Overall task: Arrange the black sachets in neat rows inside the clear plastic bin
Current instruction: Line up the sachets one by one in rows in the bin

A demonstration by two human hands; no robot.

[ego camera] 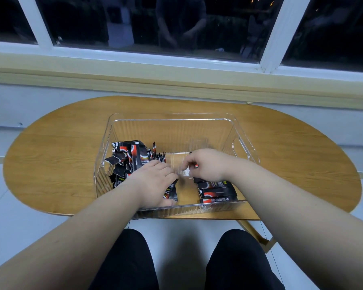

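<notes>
A clear plastic bin [172,120] stands on the wooden table. A loose heap of black sachets [130,158] fills its left side. Along the near right wall lie a few sachets in a neat row [217,192]. My left hand [153,183] is inside the bin beside the heap, its fingers closed around a black sachet [172,192] that pokes out below the palm. My right hand [205,164] hovers just above the row, pinching a sachet whose red-and-black end [196,165] and pale edge show between the fingers.
The oval wooden table [61,164] sits against a wall under a white-framed window [270,38]. The bin's far half is bare floor. My knees in black trousers [134,260] are under the near table edge.
</notes>
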